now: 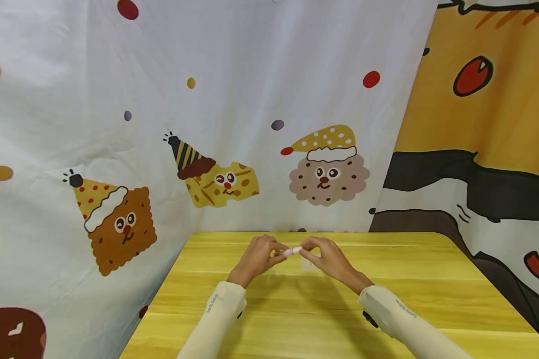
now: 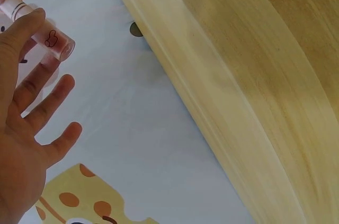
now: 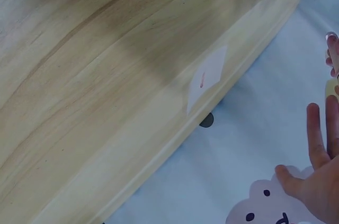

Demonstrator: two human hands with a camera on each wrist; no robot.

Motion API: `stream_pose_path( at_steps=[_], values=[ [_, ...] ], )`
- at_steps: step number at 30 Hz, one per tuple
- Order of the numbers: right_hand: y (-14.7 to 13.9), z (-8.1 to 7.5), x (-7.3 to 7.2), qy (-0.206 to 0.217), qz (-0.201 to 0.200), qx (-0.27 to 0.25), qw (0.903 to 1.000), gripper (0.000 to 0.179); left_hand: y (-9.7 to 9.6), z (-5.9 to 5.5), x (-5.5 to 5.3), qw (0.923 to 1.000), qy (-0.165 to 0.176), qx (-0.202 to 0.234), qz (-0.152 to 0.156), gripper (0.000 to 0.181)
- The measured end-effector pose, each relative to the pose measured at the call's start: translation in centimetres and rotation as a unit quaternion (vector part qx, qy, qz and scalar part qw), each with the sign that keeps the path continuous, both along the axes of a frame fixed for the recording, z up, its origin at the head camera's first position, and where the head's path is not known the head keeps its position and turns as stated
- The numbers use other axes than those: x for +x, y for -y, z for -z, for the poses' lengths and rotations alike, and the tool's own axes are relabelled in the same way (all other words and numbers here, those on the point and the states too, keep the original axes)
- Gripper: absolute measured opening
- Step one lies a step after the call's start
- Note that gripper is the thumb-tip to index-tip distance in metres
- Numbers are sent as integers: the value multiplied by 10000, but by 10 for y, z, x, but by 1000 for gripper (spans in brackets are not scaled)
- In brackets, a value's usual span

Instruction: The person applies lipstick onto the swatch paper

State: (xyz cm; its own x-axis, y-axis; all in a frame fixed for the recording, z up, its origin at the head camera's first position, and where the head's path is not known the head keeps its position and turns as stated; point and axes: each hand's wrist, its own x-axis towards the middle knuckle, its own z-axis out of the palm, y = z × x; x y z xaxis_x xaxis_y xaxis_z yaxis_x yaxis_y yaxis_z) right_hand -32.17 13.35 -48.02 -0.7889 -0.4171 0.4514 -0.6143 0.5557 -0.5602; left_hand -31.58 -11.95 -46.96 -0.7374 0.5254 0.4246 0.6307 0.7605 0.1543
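A lip gloss tube (image 1: 292,251) with a clear pinkish body and a pale cap is held level above the far part of the table. My left hand (image 1: 259,257) pinches its body between thumb and index finger; the other fingers spread away from it in the left wrist view. At the cap end, my right hand (image 1: 330,257) pinches with thumb and index finger. A small dark outline drawing marks the tube's body (image 2: 55,41). Beneath the right hand lies a white paper piece (image 3: 209,73) bearing a short red streak, partly hidden by that hand in the head view.
The yellow wood-grain table (image 1: 287,319) ends at a far edge close behind the hands. Beyond it hangs a white cloth (image 1: 233,60) printed with cartoon snacks and dots. Pale sleeves (image 1: 215,319) cover both forearms.
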Motion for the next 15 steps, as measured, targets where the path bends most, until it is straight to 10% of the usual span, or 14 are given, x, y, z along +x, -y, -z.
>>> stream_pose_path(
  at_steps=[15],
  values=[
    [0, 4, 3, 90, -43, 18, 9999, 20, 1, 3, 0, 9999, -23, -119, -123, 22]
  ],
)
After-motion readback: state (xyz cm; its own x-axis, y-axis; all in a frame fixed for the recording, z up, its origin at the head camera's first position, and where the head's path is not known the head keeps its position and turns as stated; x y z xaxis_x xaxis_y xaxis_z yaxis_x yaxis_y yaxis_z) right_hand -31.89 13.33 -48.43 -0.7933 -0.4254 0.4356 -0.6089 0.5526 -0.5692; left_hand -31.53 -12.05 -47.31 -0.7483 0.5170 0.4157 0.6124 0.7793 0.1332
